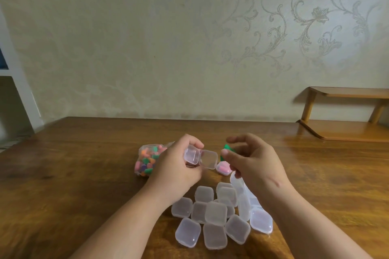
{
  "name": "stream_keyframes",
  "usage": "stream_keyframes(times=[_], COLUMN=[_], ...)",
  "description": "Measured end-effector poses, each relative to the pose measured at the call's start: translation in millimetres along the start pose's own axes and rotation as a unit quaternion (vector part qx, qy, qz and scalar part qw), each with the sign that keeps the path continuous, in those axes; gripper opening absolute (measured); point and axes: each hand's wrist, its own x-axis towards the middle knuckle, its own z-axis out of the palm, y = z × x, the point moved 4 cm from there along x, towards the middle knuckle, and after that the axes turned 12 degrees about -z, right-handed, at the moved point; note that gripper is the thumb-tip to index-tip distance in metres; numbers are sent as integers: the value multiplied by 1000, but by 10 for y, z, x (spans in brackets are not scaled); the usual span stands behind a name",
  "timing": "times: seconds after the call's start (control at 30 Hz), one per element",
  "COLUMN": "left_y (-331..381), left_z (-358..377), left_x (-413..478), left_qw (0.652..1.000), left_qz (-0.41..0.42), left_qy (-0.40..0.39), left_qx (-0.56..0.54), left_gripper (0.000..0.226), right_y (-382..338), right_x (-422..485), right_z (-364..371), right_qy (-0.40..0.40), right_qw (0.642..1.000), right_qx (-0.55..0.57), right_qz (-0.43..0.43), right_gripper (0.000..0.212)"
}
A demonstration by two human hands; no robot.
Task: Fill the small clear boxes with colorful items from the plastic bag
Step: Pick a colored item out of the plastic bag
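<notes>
No legible text, label, brand, number or sign in view; the clear boxes point(216, 213) show plain unmarked plastic; the plastic bag point(140, 171) shows no print; the wall point(147, 38) carries a scroll ornament only, no characters; the tabletop point(84, 164) shows wood grain only.
</notes>
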Motion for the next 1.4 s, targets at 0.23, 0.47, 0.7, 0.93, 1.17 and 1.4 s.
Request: stream_keyframes(times=[0.23,0.47,0.7,0.93,1.17,1.4], left_y=[40,46,49,14,32,43], left_z=[6,12,15,9,-5,3], left_x=[-9,-9,1,8,-6,-9], left_qw=[1000,1000,1000,1000,999,1000], left_qz=[-8,-2,3,-10,-26,-17], left_qy=[17,21,24,16,21,16], left_qx=[24,19,1,-23,-15,-18], left_gripper=[44,42,40,41,41,42], right_y=[-24,35,8,52,77,119], right_x=[-52,-61,-84,-48,-36,-14], right_z=[98,183,192,184,174,170], right_qy=[-24,-48,-44,-7,-5,7], right_qw=[998,979,966,954,962,973], right_qx=[28,-138,-187,-237,-218,-194], right_qz=[-50,-140,-175,-185,-164,-124], right_gripper=[21,28,23,16,12,19])
